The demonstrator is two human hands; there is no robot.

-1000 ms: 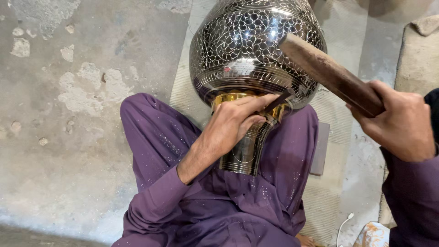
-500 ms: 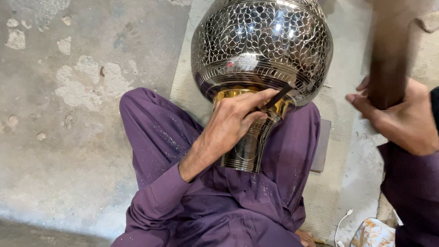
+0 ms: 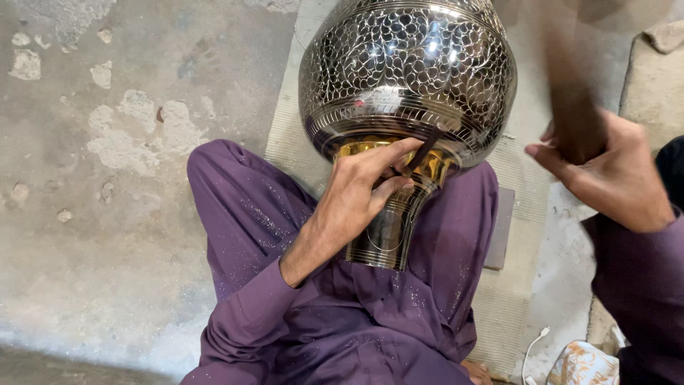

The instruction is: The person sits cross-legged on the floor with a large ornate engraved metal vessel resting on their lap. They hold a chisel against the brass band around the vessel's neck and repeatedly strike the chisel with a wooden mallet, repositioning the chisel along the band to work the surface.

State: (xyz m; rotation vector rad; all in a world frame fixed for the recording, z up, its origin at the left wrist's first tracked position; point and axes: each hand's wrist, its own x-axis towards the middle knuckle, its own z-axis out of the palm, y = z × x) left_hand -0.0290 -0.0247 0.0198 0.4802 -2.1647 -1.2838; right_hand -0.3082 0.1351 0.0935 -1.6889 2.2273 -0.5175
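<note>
Count in view: one engraved metal vase (image 3: 410, 78), one thin dark chisel (image 3: 425, 151), one wooden mallet (image 3: 573, 107), two hands, both mine.

Vase: large, rounded, silver-toned body covered in a cut scale-like pattern, with a gold-coloured band at the neck and a flared foot (image 3: 388, 239) pointing toward me. It lies tilted across my lap, resting on my purple trousers (image 3: 242, 214).

Left grip (image 3: 363, 189): clenched around the chisel, fingers curled, thumb and forefinger pinching the shaft. The hand presses against the gold band of the vase, just below the round body. The chisel rises from this grip at a slant, and its tip meets the lower edge of the patterned body. The vase body sits directly above and beyond this grip; the foot sits just below it, touching the wrist side.

Right grip (image 3: 613, 178): closed around the lower end of the mallet handle. The mallet stands nearly upright above this grip and is blurred. The vase is to the left of this grip, near but apart; the mallet is not touching the chisel.

Surroundings: a woven mat (image 3: 292, 128) under the vase, bare concrete floor (image 3: 107, 178) to the left of the left grip.
</note>
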